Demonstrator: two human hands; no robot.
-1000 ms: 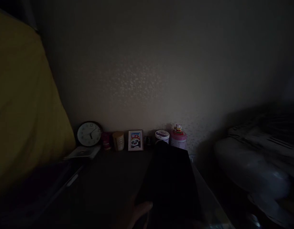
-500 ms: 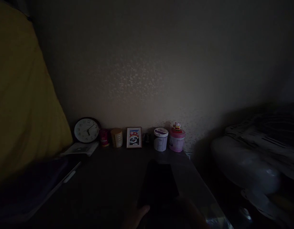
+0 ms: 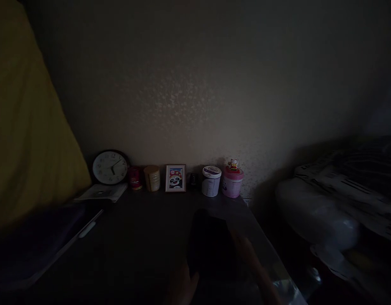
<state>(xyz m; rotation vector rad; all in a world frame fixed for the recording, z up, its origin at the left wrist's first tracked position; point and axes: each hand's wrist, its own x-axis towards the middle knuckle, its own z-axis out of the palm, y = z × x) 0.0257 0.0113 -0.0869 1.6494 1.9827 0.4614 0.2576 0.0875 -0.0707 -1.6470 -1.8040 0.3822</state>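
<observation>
A black item (image 3: 211,248) with a roughly rectangular outline is in front of me, too dark to name its kind. At its lower left edge is my left hand (image 3: 183,283), closed on it with the thumb showing along the near side. My right hand (image 3: 250,254) lies along its right edge, with its fingers up against the side; they are dim and partly lost in shadow. The dark tabletop (image 3: 144,237) spreads beneath both hands.
Along the wall stand a round clock (image 3: 110,167), a red tin (image 3: 135,178), a tan canister (image 3: 152,178), a framed panda picture (image 3: 175,178), a white tub (image 3: 211,182) and a pink tub (image 3: 232,184) topped by a figurine (image 3: 233,164). Plastic-wrapped bundles (image 3: 319,212) lie right.
My right hand has moved up along the black item's right side, and the item's outline has changed, its right edge now wider. The view has shifted slightly, so the background sits higher and further left.
</observation>
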